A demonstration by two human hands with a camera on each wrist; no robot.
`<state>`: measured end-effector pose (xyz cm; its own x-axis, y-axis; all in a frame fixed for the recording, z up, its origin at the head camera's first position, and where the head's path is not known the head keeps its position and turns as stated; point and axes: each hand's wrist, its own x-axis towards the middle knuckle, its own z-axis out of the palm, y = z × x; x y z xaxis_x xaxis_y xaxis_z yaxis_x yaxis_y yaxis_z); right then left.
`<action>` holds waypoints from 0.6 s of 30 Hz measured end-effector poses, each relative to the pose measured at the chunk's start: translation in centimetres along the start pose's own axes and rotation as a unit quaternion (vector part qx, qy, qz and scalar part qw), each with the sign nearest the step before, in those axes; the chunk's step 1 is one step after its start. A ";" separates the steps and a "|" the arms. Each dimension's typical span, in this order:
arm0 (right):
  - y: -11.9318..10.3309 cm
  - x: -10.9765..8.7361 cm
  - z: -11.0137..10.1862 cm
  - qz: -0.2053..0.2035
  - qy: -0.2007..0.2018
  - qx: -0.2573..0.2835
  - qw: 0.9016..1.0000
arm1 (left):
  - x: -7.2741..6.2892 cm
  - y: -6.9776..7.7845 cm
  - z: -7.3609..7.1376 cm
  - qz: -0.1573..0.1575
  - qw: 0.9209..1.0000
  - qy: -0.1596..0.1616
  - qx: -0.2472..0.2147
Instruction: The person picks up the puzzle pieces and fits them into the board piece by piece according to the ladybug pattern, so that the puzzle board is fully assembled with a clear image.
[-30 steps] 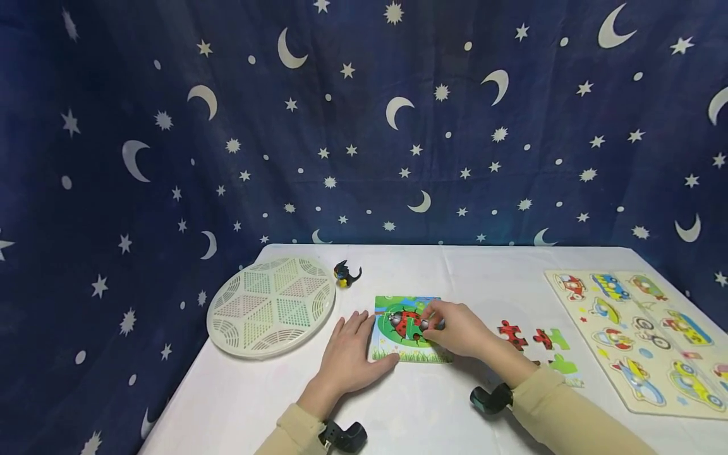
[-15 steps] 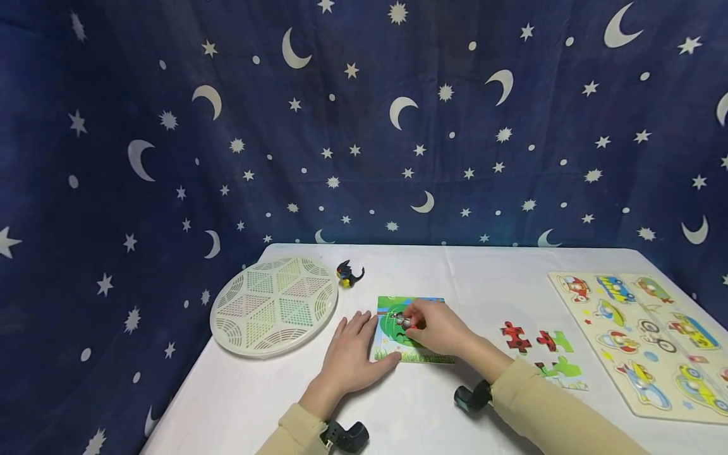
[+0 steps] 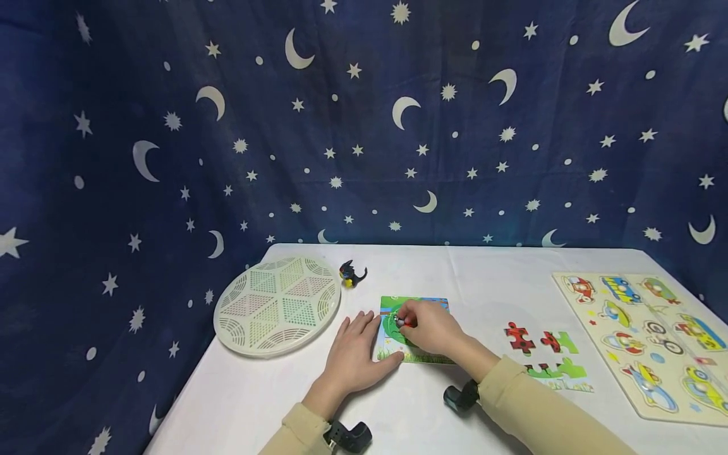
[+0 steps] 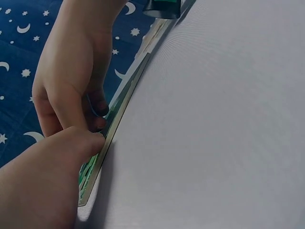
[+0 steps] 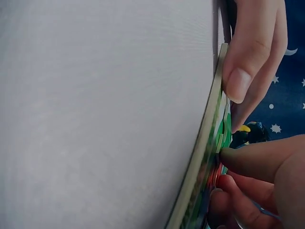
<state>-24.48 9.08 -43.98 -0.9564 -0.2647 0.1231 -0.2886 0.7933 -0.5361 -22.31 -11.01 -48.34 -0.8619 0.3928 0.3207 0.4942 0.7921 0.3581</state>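
Observation:
A small jigsaw board (image 3: 418, 357) with a green circle and a grass border lies on the white table. My left hand (image 3: 354, 357) rests along its left side, fingers extended, thumb at the near edge. In the right wrist view, that thumb (image 5: 238, 83) lies on the board's rim. My right hand (image 3: 429, 328) is over the board's middle, pinching a red and grey puzzle piece (image 3: 401, 322) between thumb and fingertips. The hand hides much of the board. To its right lie several loose ladybird pieces, among them a red black-spotted one (image 3: 519, 337) and a green-and-red one (image 3: 560, 342).
A round pale tray (image 3: 279, 306) with coloured perforations stands at the left. Near it sits a small black toy figure (image 3: 352, 274). A wooden vehicle puzzle board (image 3: 643, 341) takes up the right side. A dark starry curtain (image 3: 364, 126) hangs behind the table.
My right hand has shifted left over the jigsaw board with its piece. Red ladybird parts seen on the board a second ago no longer show. The left hand stays put.

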 end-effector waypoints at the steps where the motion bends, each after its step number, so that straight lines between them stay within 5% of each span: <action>1: 0.0 0.0 0.0 0.001 0.001 -0.001 1.000 | 0.0 0.0 0.0 0.001 1.000 0.001 0.001; 18: 0.2 0.1 0.3 0.025 0.014 -0.003 1.000 | -0.1 0.1 -0.2 0.002 1.000 0.007 -0.009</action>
<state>-24.62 9.02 -44.33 -0.9703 -0.2104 0.1193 -0.2413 0.8087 -0.5365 -22.15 -11.07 -48.17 -0.8580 0.3902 0.3340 0.5004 0.7816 0.3724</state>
